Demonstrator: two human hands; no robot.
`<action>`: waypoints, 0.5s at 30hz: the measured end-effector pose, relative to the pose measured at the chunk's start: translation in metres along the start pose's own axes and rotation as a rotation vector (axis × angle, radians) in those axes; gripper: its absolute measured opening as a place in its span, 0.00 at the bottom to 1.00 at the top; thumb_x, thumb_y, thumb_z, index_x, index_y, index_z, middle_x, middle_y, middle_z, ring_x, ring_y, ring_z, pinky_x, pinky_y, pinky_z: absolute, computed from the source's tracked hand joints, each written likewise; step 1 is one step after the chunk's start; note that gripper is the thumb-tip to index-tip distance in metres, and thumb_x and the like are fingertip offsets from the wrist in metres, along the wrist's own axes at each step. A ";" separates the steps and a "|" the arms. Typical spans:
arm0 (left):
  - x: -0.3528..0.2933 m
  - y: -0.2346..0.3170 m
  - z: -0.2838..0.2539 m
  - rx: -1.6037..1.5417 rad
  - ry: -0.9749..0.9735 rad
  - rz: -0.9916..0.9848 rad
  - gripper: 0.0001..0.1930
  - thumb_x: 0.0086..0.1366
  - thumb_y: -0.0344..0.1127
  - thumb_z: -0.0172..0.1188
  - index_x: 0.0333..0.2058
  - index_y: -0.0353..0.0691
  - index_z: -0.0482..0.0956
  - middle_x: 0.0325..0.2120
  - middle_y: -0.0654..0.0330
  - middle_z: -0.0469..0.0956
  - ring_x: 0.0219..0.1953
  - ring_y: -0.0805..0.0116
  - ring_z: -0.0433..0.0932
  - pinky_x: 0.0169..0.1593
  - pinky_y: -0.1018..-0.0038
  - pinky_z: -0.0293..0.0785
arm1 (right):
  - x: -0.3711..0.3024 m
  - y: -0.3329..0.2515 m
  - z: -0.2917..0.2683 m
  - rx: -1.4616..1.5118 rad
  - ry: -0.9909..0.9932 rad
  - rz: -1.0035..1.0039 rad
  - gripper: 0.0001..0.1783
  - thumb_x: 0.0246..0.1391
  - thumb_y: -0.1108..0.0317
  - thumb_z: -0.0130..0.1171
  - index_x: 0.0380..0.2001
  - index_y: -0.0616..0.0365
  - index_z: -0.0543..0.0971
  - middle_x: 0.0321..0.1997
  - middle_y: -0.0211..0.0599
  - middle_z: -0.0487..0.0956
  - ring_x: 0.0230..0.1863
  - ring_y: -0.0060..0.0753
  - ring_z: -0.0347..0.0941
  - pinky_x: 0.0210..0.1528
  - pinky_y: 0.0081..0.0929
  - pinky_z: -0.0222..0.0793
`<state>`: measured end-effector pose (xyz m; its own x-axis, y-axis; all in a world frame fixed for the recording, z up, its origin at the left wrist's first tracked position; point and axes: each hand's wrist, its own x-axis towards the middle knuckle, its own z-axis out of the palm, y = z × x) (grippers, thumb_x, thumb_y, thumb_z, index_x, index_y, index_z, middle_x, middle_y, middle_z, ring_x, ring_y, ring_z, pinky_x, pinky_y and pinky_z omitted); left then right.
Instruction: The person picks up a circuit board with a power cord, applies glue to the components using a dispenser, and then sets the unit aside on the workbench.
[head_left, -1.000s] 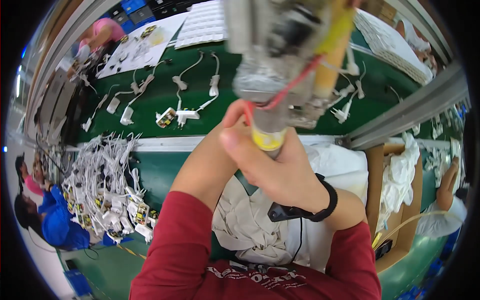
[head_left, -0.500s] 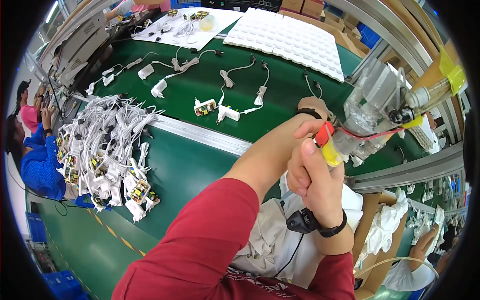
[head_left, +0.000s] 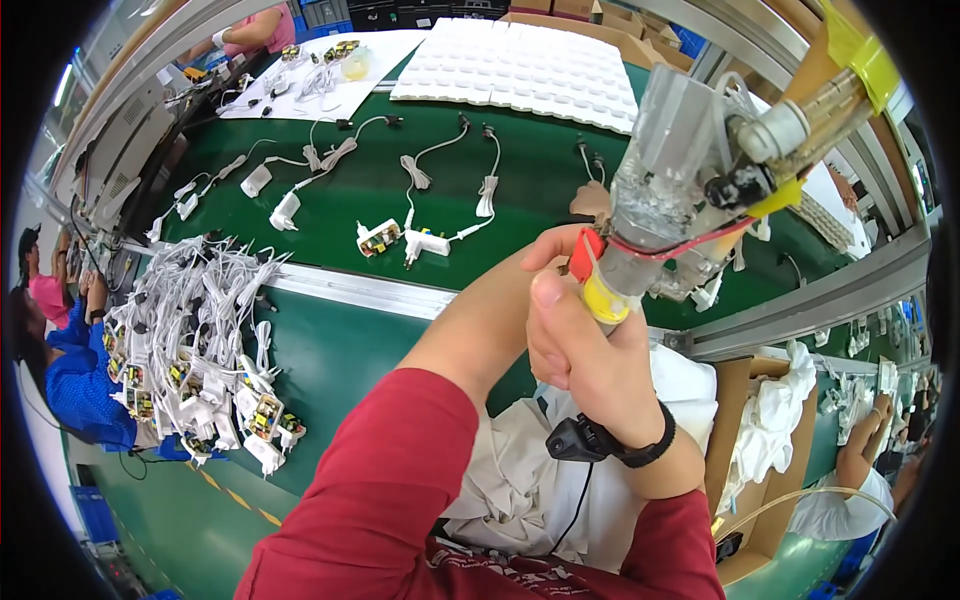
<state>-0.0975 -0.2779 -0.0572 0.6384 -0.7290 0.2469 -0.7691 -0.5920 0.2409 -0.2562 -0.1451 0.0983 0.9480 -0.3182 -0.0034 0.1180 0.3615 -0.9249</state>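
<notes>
My right hand (head_left: 590,345) is closed around the lower end of a hanging tool (head_left: 655,200), which has a clear plastic sleeve, a red piece and a yellow-taped tip. The thumb and index finger lie by the red piece. My left forearm crosses behind the right hand. Only a bit of my left hand (head_left: 588,200) shows past the tool, close to a cable with black plugs (head_left: 590,160); its fingers are hidden. On the green bench to the left lie a white plug adapter (head_left: 427,245), with its cable, and an opened adapter (head_left: 378,238) with its circuit board showing.
A big heap of white cables and adapters (head_left: 205,340) sits at the left. More cabled adapters (head_left: 285,210) lie in a row. A white moulded tray (head_left: 515,75) is at the back. An open cardboard box (head_left: 775,480) with white material stands right. Co-workers sit on both sides.
The tool and my right hand appear farther left, along with most of the bench, as the view shifts. My left wristband has gone from sight behind the right hand and tool.
</notes>
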 end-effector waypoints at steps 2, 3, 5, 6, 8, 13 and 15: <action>-0.007 -0.020 0.003 0.022 -0.016 0.003 0.15 0.56 0.44 0.59 0.36 0.40 0.74 0.32 0.54 0.75 0.35 0.54 0.75 0.37 0.59 0.71 | 0.001 0.003 0.002 -0.084 -0.005 -0.022 0.12 0.60 0.63 0.52 0.41 0.58 0.66 0.15 0.19 0.61 0.14 0.09 0.53 0.16 0.12 0.48; -0.010 -0.028 0.005 0.029 -0.023 0.007 0.15 0.56 0.44 0.59 0.36 0.40 0.74 0.32 0.54 0.75 0.35 0.54 0.75 0.37 0.59 0.71 | 0.002 0.004 0.003 -0.130 -0.005 -0.033 0.12 0.61 0.63 0.50 0.42 0.57 0.64 0.13 0.21 0.58 0.12 0.10 0.51 0.14 0.13 0.47; -0.015 -0.040 0.007 0.043 -0.037 0.011 0.14 0.56 0.43 0.60 0.36 0.40 0.74 0.31 0.55 0.75 0.35 0.55 0.75 0.36 0.60 0.71 | 0.003 0.007 0.005 -0.123 -0.011 -0.030 0.12 0.61 0.63 0.50 0.41 0.57 0.64 0.13 0.21 0.58 0.12 0.10 0.51 0.14 0.13 0.47; -0.018 -0.041 0.003 0.048 -0.043 0.014 0.13 0.56 0.42 0.60 0.35 0.41 0.74 0.31 0.55 0.75 0.34 0.55 0.75 0.36 0.60 0.71 | 0.003 0.010 0.005 -0.125 -0.014 -0.030 0.11 0.61 0.63 0.50 0.41 0.57 0.65 0.13 0.21 0.58 0.12 0.10 0.51 0.14 0.13 0.47; -0.028 -0.067 -0.025 0.062 -0.079 0.114 0.21 0.54 0.45 0.61 0.43 0.39 0.71 0.38 0.50 0.74 0.42 0.50 0.73 0.41 0.54 0.69 | 0.003 0.011 0.005 -0.132 -0.014 -0.031 0.11 0.60 0.63 0.50 0.41 0.57 0.65 0.13 0.21 0.58 0.12 0.10 0.51 0.14 0.13 0.47; -0.039 -0.112 -0.067 0.268 -0.064 0.066 0.49 0.50 0.56 0.63 0.63 0.35 0.51 0.59 0.34 0.55 0.63 0.40 0.53 0.55 0.37 0.54 | 0.002 0.010 0.010 -0.112 -0.028 0.010 0.10 0.61 0.63 0.49 0.41 0.57 0.65 0.12 0.21 0.57 0.12 0.11 0.50 0.14 0.14 0.47; -0.036 -0.111 -0.075 0.238 -0.200 -0.211 0.57 0.46 0.61 0.64 0.65 0.38 0.41 0.62 0.32 0.44 0.66 0.39 0.42 0.56 0.33 0.45 | 0.003 0.012 0.010 -0.108 0.000 0.004 0.10 0.61 0.63 0.48 0.40 0.57 0.65 0.12 0.21 0.57 0.12 0.11 0.50 0.13 0.14 0.47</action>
<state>-0.0325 -0.1603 -0.0224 0.7832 -0.6214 0.0212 -0.6217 -0.7824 0.0363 -0.2493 -0.1324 0.0912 0.9484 -0.3169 -0.0069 0.0818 0.2657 -0.9606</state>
